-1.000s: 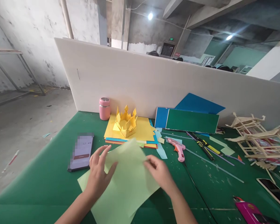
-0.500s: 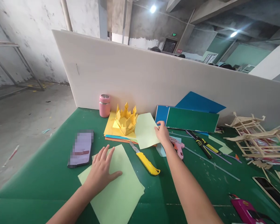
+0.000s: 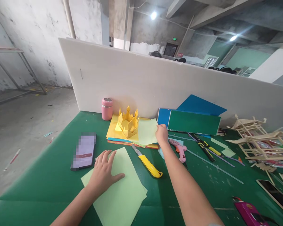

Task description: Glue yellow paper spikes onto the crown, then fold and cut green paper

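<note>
My left hand (image 3: pixel 104 171) lies spread on light green paper (image 3: pixel 122 191), which rests at an angle on the green table; a second sheet's corner peeks out beneath it on the right. With its fingers closed on the right edge, my right hand (image 3: pixel 161 134) holds another pale green sheet (image 3: pixel 147 131) over the stack of coloured paper (image 3: pixel 112 125). A folded yellow paper crown (image 3: pixel 127 125) stands on that stack, just left of the held sheet. Between my hands lies a yellow utility knife (image 3: pixel 149 164), its blade end toward the stack.
A phone (image 3: pixel 85 150) lies left of my left hand; a pink jar (image 3: pixel 107 109) stands behind. Right of my right arm are a pink glue gun (image 3: pixel 178 149), glue sticks, black-and-yellow tools (image 3: pixel 206 149) and wooden stick frames (image 3: pixel 264 138). A white board (image 3: pixel 136 81) closes off the back.
My right hand has carried a green sheet from the front pile up to the coloured stack, uncovering the yellow knife. My left hand has settled flat on the remaining green paper.
</note>
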`<state>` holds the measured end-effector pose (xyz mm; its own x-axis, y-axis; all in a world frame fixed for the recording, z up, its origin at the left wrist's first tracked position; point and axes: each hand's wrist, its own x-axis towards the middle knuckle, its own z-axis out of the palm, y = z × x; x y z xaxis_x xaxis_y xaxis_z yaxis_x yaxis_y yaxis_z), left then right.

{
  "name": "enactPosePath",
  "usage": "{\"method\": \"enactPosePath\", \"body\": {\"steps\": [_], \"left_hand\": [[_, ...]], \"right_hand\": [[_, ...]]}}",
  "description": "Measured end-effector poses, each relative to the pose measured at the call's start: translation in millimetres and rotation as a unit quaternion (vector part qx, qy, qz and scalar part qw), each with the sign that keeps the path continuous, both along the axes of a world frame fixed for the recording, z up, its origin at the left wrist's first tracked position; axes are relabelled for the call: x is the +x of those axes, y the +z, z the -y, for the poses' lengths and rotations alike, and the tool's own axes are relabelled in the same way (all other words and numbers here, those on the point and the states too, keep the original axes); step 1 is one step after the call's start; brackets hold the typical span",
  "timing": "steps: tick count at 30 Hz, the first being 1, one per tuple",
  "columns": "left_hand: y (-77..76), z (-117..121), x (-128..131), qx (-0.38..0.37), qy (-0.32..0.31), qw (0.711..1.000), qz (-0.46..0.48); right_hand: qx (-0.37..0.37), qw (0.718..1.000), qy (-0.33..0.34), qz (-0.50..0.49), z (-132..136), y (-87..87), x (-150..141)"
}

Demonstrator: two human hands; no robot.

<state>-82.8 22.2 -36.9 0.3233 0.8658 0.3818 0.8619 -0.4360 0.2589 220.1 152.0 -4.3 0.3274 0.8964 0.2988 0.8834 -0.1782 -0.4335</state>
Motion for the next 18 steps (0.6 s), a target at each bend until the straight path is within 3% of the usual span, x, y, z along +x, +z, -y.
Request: {"method": "enactPosePath", "body": {"steps": [4, 7, 13, 16, 18], "left_hand": [[-0.7, 1, 0, 0.011, 0.001, 1.0, 0.01], [2.2, 2, 2, 0.021, 0.016, 1.0, 0.008], [12.0, -2, 3, 0.026, 0.023, 0.999, 0.009], [14.5, -7, 2, 0.042, 0.008, 0.998, 0.047], [15.3, -10, 2, 0.05, -0.006, 0.995, 0.084]], "right_hand": [[0.018, 0.999, 0.029, 0.019, 5, 9.8, -8], [0.038, 0.996, 0.07, 0.026, 24, 17.7, -20], [0.02, 0.968, 0.25, -0.015, 112, 30.0, -49], [-0.008, 0.931, 0.345, -0.121, 155, 23.1, -61], [-0.008, 0.919, 0.357, -0.166, 172, 11.4, -68]]}}
